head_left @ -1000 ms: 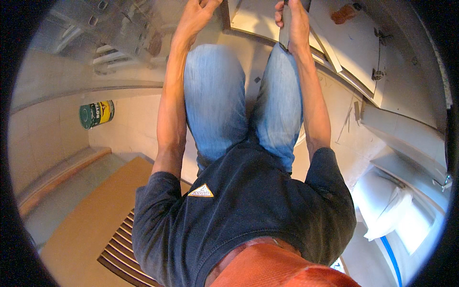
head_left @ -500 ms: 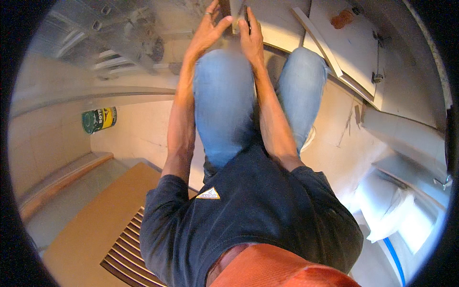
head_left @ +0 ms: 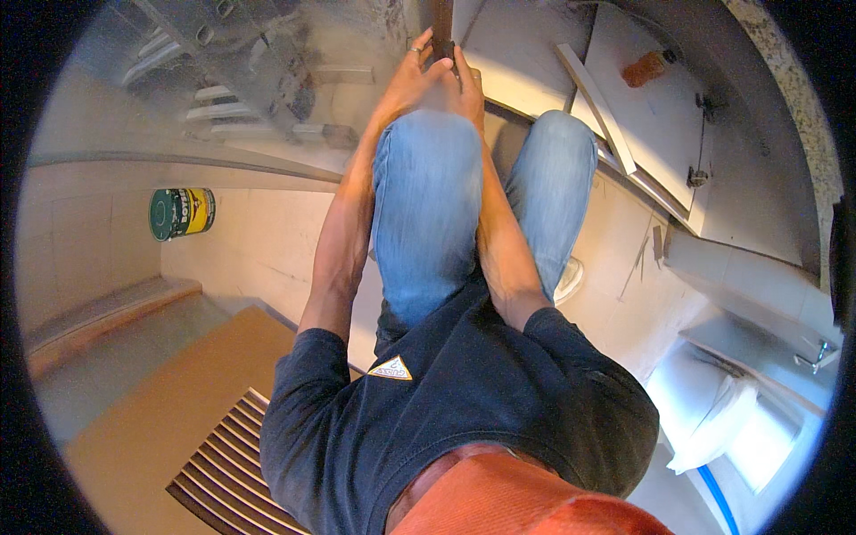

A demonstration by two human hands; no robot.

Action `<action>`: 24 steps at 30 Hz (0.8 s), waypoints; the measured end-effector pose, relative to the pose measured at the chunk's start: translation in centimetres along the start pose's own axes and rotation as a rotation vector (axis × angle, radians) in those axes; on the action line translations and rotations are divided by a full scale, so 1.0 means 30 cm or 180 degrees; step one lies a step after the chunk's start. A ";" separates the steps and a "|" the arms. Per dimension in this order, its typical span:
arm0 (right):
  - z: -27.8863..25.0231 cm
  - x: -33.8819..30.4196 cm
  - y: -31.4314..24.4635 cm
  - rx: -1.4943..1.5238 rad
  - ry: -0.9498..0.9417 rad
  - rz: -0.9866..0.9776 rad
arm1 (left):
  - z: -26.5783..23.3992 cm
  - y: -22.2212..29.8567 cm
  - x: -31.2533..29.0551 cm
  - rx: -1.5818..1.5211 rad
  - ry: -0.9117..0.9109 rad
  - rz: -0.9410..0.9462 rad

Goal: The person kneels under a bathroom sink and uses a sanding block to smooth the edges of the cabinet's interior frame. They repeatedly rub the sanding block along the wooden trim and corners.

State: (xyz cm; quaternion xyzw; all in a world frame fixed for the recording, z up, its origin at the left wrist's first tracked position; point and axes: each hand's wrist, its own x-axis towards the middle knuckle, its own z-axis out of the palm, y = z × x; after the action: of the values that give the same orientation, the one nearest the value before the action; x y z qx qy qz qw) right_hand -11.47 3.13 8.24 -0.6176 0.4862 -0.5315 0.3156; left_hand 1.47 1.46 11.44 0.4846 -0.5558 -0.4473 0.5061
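Beyond my left knee, both hands are together at a dark brown upright strip (head_left: 442, 25). My left hand (head_left: 412, 87) has its fingers along the strip's left side, a ring on one finger, its thumb reaching across the near end. From the right, my right hand (head_left: 469, 87) closes in on the same strip, fingers pressed to its edge. Blur and the hands themselves cover the strip's lower end. Just right of it stands the pale cabinet (head_left: 517, 89), its front edge near my right fingers.
A white narrow board (head_left: 596, 107) leans at the cabinet, beside an orange-brown bottle (head_left: 648, 68). Dusty, blurred clear sheeting (head_left: 267, 80) spans the upper left. A green and yellow paint can (head_left: 182, 214) is at left. A slatted panel (head_left: 234, 464) and white plastic bag (head_left: 718, 428) lie nearer.
My hands have come closer together and closed in on the brown strip from both sides. The view has shifted slightly, and more of the strip shows above my fingers.
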 end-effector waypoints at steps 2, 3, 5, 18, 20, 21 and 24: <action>-0.007 0.003 -0.005 -0.0137 -0.0029 -0.0226 | 0.000 -0.007 0.004 -0.0046 0.0004 0.0025; -0.013 0.004 -0.008 -0.0260 -0.0057 -0.0170 | 0.000 -0.009 0.004 -0.0044 0.0008 0.0019; -0.025 0.014 -0.015 -0.0229 -0.0049 -0.0432 | 0.001 -0.011 0.003 -0.0135 0.0023 -0.0038; -0.089 0.049 -0.062 -0.0379 -0.0546 0.0012 | 0.023 0.015 -0.010 -0.0050 0.0173 -0.0052; -0.087 0.050 -0.056 -0.0262 -0.0515 -0.0108 | 0.027 0.012 -0.009 -0.0203 0.0189 0.0014; -0.084 0.051 -0.054 -0.0236 -0.0478 -0.0090 | 0.027 0.011 -0.009 -0.0277 0.0183 0.0028; -0.076 0.053 -0.042 -0.0205 -0.0476 -0.0119 | 0.032 0.002 0.001 -0.0306 0.0203 0.0051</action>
State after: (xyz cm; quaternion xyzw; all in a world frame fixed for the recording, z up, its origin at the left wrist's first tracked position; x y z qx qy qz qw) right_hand -13.39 2.36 10.48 -0.6744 0.4664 -0.4738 0.3210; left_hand 0.51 1.45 11.41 0.4694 -0.5211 -0.4537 0.5498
